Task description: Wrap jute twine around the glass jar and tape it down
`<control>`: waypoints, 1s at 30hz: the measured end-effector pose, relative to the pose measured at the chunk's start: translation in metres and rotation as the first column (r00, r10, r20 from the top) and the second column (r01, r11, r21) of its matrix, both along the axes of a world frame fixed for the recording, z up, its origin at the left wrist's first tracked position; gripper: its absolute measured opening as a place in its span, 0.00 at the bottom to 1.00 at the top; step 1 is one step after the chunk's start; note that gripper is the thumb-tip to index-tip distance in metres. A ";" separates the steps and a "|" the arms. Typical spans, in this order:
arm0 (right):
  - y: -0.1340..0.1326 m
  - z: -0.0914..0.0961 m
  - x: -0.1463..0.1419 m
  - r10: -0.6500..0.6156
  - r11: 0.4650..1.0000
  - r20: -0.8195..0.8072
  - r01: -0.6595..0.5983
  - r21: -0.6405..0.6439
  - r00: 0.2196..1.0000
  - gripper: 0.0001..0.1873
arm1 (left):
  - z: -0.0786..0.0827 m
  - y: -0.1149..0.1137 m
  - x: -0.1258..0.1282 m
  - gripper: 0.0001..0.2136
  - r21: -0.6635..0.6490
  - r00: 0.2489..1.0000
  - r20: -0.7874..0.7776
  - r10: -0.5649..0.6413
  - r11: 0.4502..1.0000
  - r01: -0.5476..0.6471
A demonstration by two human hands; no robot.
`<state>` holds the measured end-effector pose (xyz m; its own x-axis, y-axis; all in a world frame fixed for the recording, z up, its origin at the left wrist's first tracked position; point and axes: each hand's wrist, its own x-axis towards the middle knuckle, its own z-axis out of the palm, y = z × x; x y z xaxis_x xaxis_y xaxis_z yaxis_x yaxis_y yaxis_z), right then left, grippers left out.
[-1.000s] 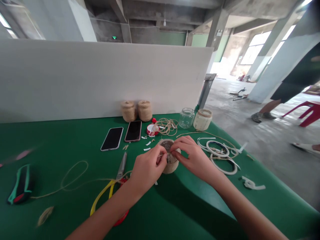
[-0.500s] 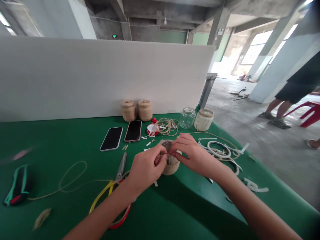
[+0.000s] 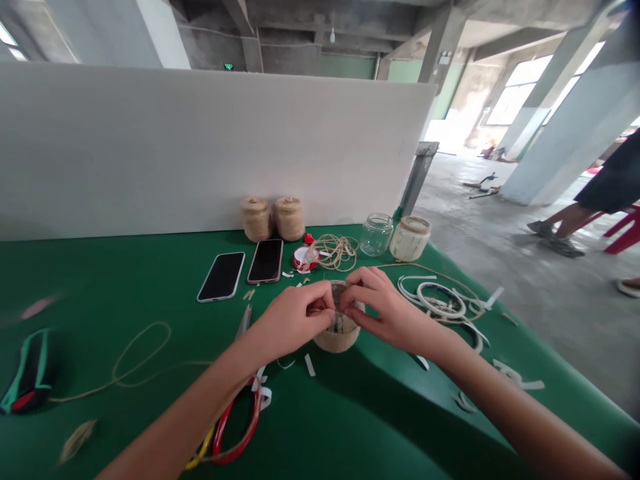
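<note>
A glass jar with jute twine wrapped around it stands on the green table in front of me, its upper part partly hidden by my fingers. My left hand is closed in a pinch at the jar's left side, with a thin bit of twine showing at the fingertips. Over the top right of the jar, my right hand has its fingers curled together; whatever they grip is hidden. Scissors with red and yellow handles lie partly beneath my left forearm.
Behind are two twine spools, two phones, a red tape roll, a twine tangle, a clear jar and a wrapped jar. Tape rings lie right, a utility knife left. A person's legs show beyond.
My left hand has drawn slightly left and its wrist has lowered, covering more of the scissors. Both hands stay at the jar, which has shifted slightly left. The person at right has moved a little.
</note>
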<state>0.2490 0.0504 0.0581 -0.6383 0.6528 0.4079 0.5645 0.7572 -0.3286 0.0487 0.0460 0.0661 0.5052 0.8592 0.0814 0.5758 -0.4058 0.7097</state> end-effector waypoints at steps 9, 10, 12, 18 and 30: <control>-0.006 -0.020 0.002 -0.174 0.967 -0.374 0.086 -0.240 0.911 0.08 | 0.000 -0.004 0.002 0.04 0.009 0.999 0.019 0.028 1.000 -0.028; -0.010 -0.024 0.000 -0.213 0.957 -0.429 0.100 -0.271 0.878 0.10 | 0.000 -0.004 0.002 0.03 0.013 0.999 0.014 0.035 0.999 -0.036; -0.019 -0.030 -0.007 -0.305 0.934 -0.485 0.159 -0.319 0.820 0.23 | 0.000 -0.004 0.003 0.03 0.029 0.998 -0.006 0.059 0.998 -0.058; -0.034 -0.039 -0.025 -0.455 0.845 -0.395 0.247 -0.475 0.798 0.47 | -0.001 -0.006 0.002 0.06 0.056 0.994 -0.008 0.106 0.993 -0.105; -0.026 -0.061 -0.030 -0.461 0.853 -0.461 0.234 -0.467 0.759 0.50 | 0.004 -0.005 -0.023 0.11 0.087 0.998 -0.001 0.061 0.994 -0.060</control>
<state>0.2189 0.0247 -0.0029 -0.0836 0.9513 0.2968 0.4055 0.3045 -0.8619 0.0253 0.0408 0.0705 0.4528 0.8779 0.1557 0.6038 -0.4304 0.6710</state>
